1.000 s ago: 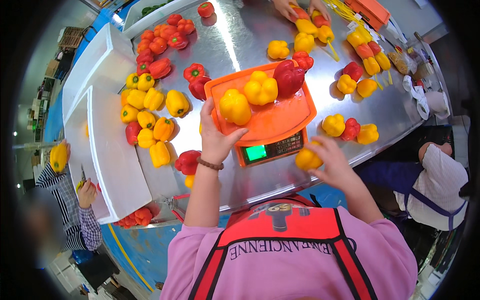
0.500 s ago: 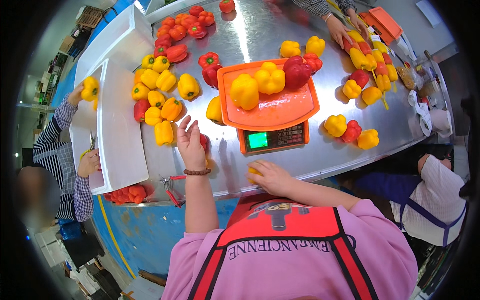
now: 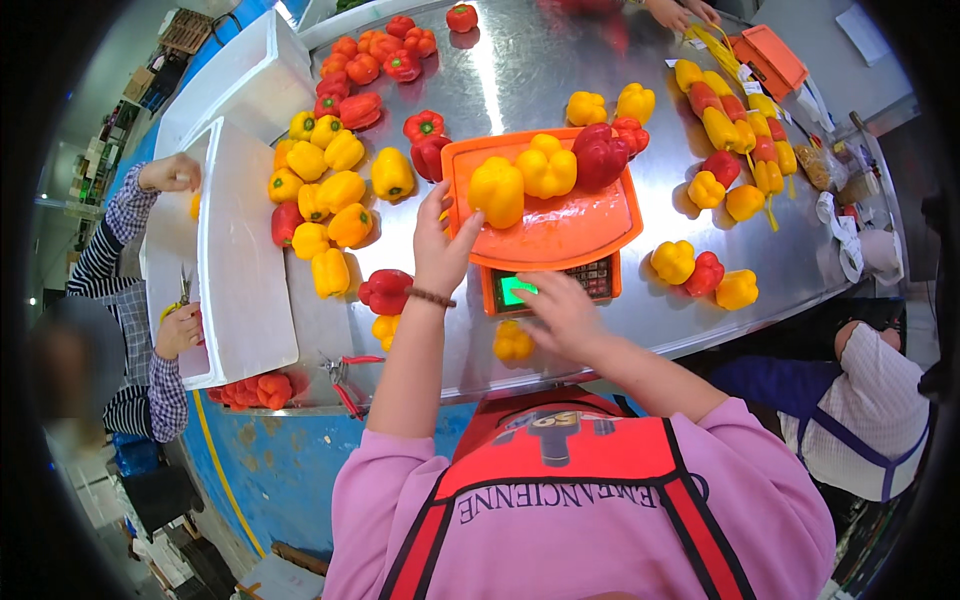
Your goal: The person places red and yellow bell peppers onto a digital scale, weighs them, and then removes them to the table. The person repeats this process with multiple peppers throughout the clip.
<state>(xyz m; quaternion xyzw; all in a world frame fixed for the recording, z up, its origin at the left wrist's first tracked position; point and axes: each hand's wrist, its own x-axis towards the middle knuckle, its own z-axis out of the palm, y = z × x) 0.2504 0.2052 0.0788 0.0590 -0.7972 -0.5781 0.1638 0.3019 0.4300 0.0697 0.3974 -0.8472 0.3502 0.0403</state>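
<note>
Left of centre, plump yellow bell peppers (image 3: 342,190) cluster on the shiny metal table (image 3: 530,90). The left hand (image 3: 441,252) is spread wide at the left rim of the orange plastic tray (image 3: 575,230), grasping nothing, its thumb near a large lobed yellow pepper (image 3: 497,193) on that tray. A small yellow pepper (image 3: 513,341) sits on the table, just below the right hand (image 3: 568,316), fingers loosely parted and seemingly empty before the orange-framed digital scale (image 3: 597,278). Weighing seems in hand; swapping peppers would call for narrowing the left grasp around the large one
</note>
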